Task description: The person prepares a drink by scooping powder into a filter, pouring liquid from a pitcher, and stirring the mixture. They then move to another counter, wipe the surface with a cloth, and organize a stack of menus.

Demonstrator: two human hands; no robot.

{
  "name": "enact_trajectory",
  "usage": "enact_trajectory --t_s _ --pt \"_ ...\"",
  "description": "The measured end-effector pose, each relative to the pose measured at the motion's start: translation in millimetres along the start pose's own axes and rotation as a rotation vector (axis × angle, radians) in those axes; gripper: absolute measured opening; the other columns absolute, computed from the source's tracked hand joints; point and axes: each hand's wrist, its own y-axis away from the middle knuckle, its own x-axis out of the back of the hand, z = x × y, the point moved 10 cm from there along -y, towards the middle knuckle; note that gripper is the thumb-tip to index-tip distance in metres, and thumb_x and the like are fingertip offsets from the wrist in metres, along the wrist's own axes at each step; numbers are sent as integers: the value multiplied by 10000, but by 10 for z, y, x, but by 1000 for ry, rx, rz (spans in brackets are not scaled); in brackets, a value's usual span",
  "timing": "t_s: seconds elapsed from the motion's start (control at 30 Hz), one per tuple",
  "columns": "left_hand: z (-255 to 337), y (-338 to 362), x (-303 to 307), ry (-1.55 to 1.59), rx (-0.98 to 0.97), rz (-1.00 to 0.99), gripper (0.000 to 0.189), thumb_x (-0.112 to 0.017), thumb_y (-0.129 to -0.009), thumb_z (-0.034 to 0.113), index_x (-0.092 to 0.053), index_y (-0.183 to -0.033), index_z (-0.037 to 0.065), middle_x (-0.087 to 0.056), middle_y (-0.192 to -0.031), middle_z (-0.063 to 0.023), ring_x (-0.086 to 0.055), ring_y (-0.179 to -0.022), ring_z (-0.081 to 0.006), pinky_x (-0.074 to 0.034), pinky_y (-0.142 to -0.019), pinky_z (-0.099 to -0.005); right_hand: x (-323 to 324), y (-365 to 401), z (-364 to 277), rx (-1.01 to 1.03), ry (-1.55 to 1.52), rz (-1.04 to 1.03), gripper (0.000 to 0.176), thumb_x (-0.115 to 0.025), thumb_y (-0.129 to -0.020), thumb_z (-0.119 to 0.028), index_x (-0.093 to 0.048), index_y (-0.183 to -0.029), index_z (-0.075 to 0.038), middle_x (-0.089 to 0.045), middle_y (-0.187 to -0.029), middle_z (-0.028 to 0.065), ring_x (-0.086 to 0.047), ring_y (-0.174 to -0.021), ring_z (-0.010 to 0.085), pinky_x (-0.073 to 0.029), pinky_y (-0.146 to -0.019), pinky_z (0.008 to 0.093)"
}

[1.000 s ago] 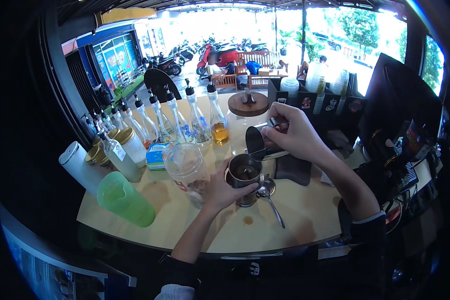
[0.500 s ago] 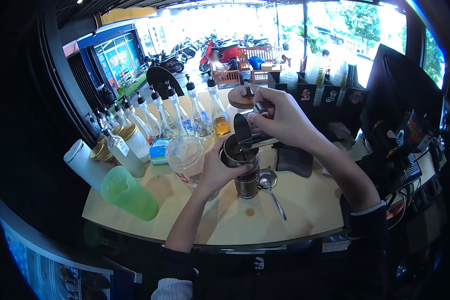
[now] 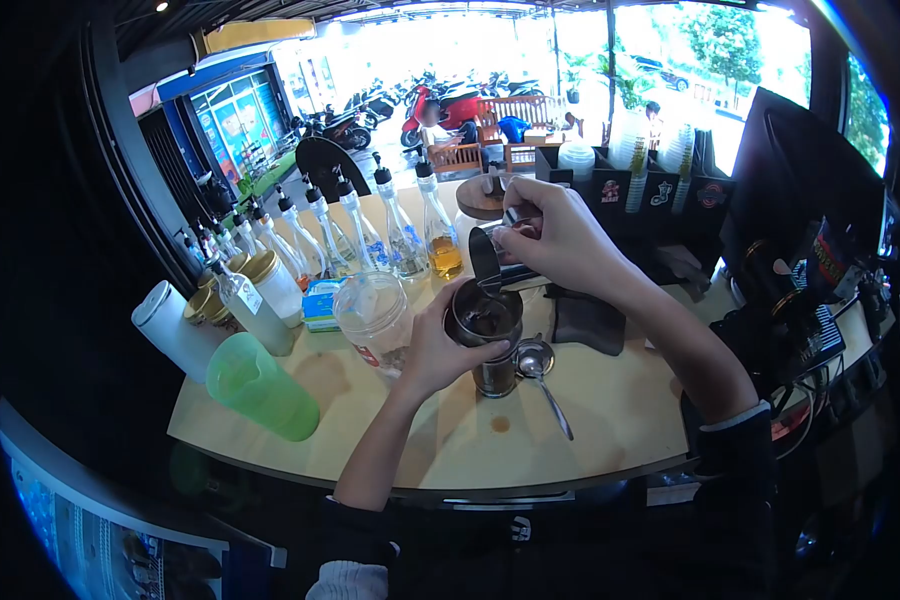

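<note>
My left hand (image 3: pixel 442 345) is wrapped round a dark metal cup (image 3: pixel 488 318), whose open mouth faces up toward me with dark contents inside. Another metal vessel (image 3: pixel 495 378) stands on the counter just below that cup. Above the cup's rim, my right hand (image 3: pixel 560 235) pinches the handle of a small metal pitcher (image 3: pixel 485 262), tilted with its lip over the cup. Whether liquid is flowing cannot be made out. To the right lies a round strainer with a spoon-like handle (image 3: pixel 535 360). A clear plastic jar (image 3: pixel 373 315) stands at the left of my left hand.
A green pitcher (image 3: pixel 262 388) leans at the left of the counter (image 3: pixel 450 450). Behind are pump-topped bottles (image 3: pixel 402 240), lidded jars and a blue-green packet (image 3: pixel 321 305). A dark cloth (image 3: pixel 587 322) lies right; cup stacks (image 3: pixel 630 145) and a dark monitor stand beyond.
The metal cup in my left hand has tilted, so more of its inside shows. My right hand and the small pitcher have stayed nearly in place above it.
</note>
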Motion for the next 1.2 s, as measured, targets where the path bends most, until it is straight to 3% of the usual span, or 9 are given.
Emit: enact_trajectory --t_s 0.03,0.17,0.43,0.57,0.63,0.77,0.87,1.03,1.2 --pt "3 2 2 -7 -10 2 833 -861 -530 212 -464 -1237 18 -610 -1087 -109 -574 -1051 -197 -394 -984 -341 12 7 19 -20 -6 2 181 -588 -721 -57 -512 -840 56 -574 -829 138 -558 -715 198 -472 -691 303" --pt "22 2 6 -11 -16 -1 833 -860 -531 205 -462 -1239 22 -605 -1099 -109 -573 -1055 -196 -391 -990 -342 29 28 49 -16 -48 -8 188 -587 -721 -53 -508 -846 62 -585 -859 128 -559 -732 192 -477 -698 300" --pt "50 -5 7 -47 -52 16 793 -835 -551 157 -461 -1238 28 -600 -1108 -100 -575 -1058 -181 -430 -961 -319 122 92 208 -2 -29 74 245 -634 -718 -107 -484 -810 63 -547 -707 171 -548 -618 210 -469 -631 329" --pt "108 -13 22 -114 -108 41 775 -828 -553 138 -465 -1230 30 -599 -1105 -99 -578 -1052 -178 -441 -947 -314 162 144 259 -68 -35 57 256 -650 -722 -114 -476 -798 57 -545 -704 162 -555 -623 192 -466 -622 334" --pt "176 -9 76 -128 -206 112 718 -830 -550 221 -502 -1165 51 -625 -1022 -116 -616 -971 -254 -468 -874 -371 198 196 269 -115 -13 42 223 -633 -806 -61 -418 -765 -19 -398 -670 -41 -372 -612 -11 -334 -495 186" --pt "178 -11 77 -161 -217 116 717 -819 -551 211 -494 -1172 59 -617 -1036 -117 -600 -991 -273 -452 -886 -384 316 320 483 -160 -206 132 196 -635 -784 -84 -466 -771 16 -544 -665 51 -502 -630 45 -422 -556 239" --pt "193 -9 68 -206 -188 116 717 -808 -555 191 -484 -1183 69 -604 -1064 -118 -582 -1014 -284 -442 -897 -392 420 524 801 -232 -317 221 224 -637 -800 -79 -430 -719 -48 -415 -622 -57 -357 -572 -12 -297 -488 184" --pt "179 5 49 -197 -180 117 700 -810 -585 182 -472 -1184 52 -589 -1090 -128 -582 -1022 -278 -449 -900 -385 545 815 1145 -299 -390 291 238 -653 -806 -97 -436 -716 -61 -378 -624 -72 -326 -562 -15 -270 -480 181" --pt "203 63 4 -138 -170 116 708 -819 -602 184 -453 -1189 34 -588 -1096 -126 -587 -1033 -250 -461 -897 -356 610 821 1069 -273 -372 315 239 -656 -805 -88 -437 -713 -63 -365 -622 -79 -314 -558 -17 -262 -473 178"
